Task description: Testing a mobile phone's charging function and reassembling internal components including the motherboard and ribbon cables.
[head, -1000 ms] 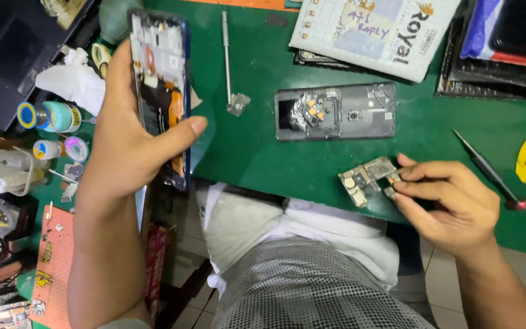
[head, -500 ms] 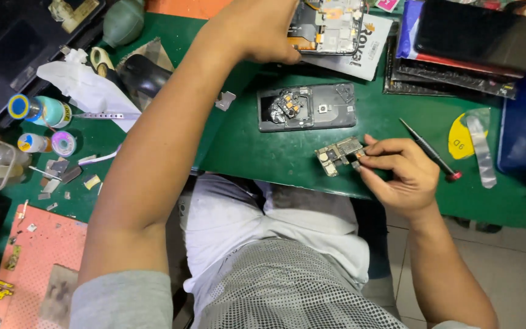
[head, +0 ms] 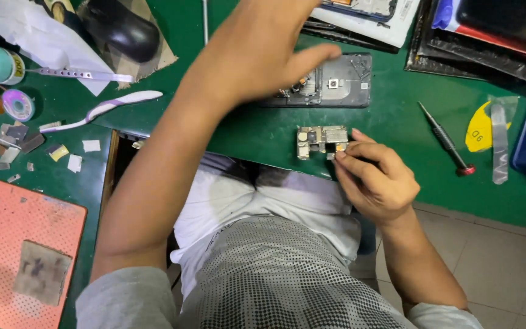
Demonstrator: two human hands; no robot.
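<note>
My left hand hovers over the green mat with its fingers apart and nothing in it, just above an opened phone body that lies flat with its insides showing. Near the table's front edge, my right hand pinches the right end of a small silver circuit board that rests on the mat. Another opened phone lies on white paper at the far top edge, partly cut off by the frame.
A black screwdriver with a red tip, a yellow pick and a metal strip lie to the right. On the left are a toothbrush, a black mouse, a solder spool and an orange mat.
My left hand carried the opened phone from the left to the far top, left it on the paper, and has drawn back empty. My right hand stays on the circuit board.
</note>
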